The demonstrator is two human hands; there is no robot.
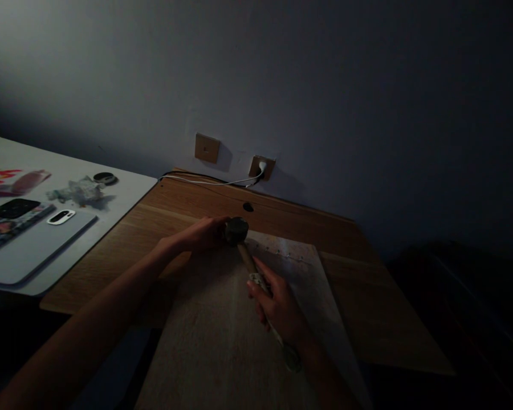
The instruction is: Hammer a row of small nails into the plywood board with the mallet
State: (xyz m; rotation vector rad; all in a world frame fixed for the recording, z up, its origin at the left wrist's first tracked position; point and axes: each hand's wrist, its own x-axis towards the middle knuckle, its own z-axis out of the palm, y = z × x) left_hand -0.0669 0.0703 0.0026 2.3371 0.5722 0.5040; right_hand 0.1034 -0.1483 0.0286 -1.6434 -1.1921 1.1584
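My right hand [277, 302] is wrapped round the light wooden handle of a mallet [237, 230] with a dark, rounded head. Something pale and patterned shows on the handle beside my thumb, and its lower end looks dark green. Beyond the head, my left hand [207, 232] rests at the board's far left corner with its fingers curled. The mallet head and shadow cover its fingertips, so what they grip cannot be made out. Under both hands lies a pale wooden board [222, 336]. Along its far edge runs a row of several small raised bits [284, 254], too small to name.
The board lies on a brown wooden table [393, 319] against the wall. At the left, a white table [128, 191] bears a silver phone-shaped box [43, 245], crumpled plastic [83, 192] and a red-and-white packet [12, 179]. A white cable [205, 182] runs to a wall socket [256, 166].
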